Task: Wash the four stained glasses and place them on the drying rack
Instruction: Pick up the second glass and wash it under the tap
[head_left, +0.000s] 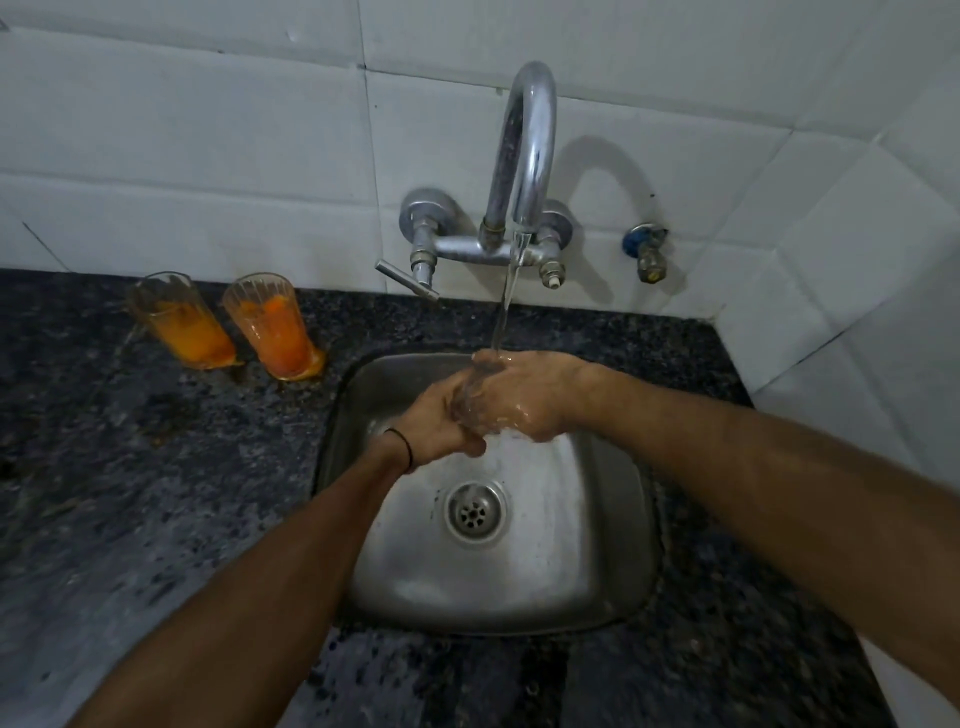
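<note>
White tiled wall, a dark stone table (130, 493) and a steel sink (571, 545). Over the sink, the left hand (441, 423) curls round the lower end of a clear glass (470, 397). The right hand (527, 395) wraps its upper part. The glass is near upright under the tap (524, 145) stream. A yellow-stained glass (182, 325) and an orange-stained glass (275, 327) stand well left, nearer the left hand.

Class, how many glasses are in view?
3. The left stained glass and right stained glass stand on the counter beside the sink. The held glass is between the left hand and right hand under the tap. Others may be hidden.
</note>
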